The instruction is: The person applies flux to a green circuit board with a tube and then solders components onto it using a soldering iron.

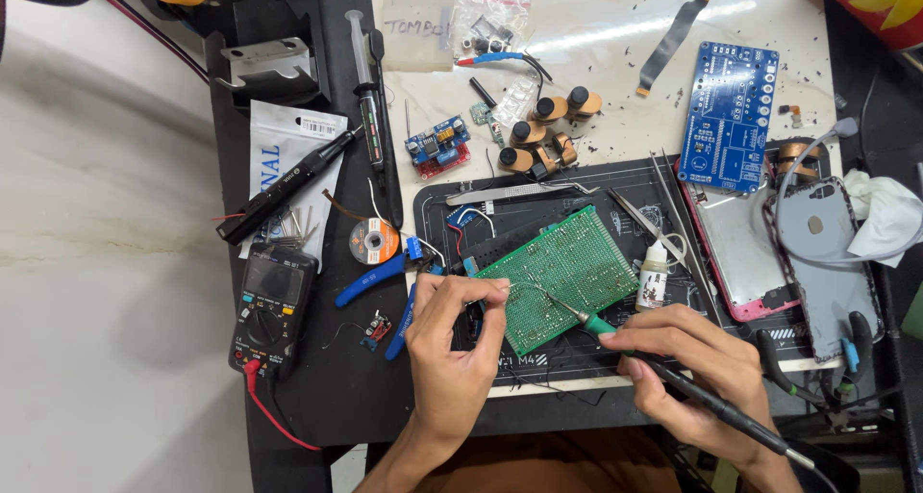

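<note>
A green perforated circuit board (562, 272) lies tilted on a dark work mat (625, 180) in the middle. My right hand (694, 363) grips a black soldering iron (673, 373) with a green collar, its tip touching the board's lower middle. My left hand (452, 334) pinches a thin solder wire (527, 287) at the board's left edge, and the wire runs toward the iron tip.
A black multimeter (271, 305) with a red lead sits at the left. Blue-handled cutters (377, 279), a solder wick spool (373, 240), tweezers (524, 191), a small white bottle (654, 274), a blue circuit board (728, 116) and an opened phone (784, 248) surround the mat.
</note>
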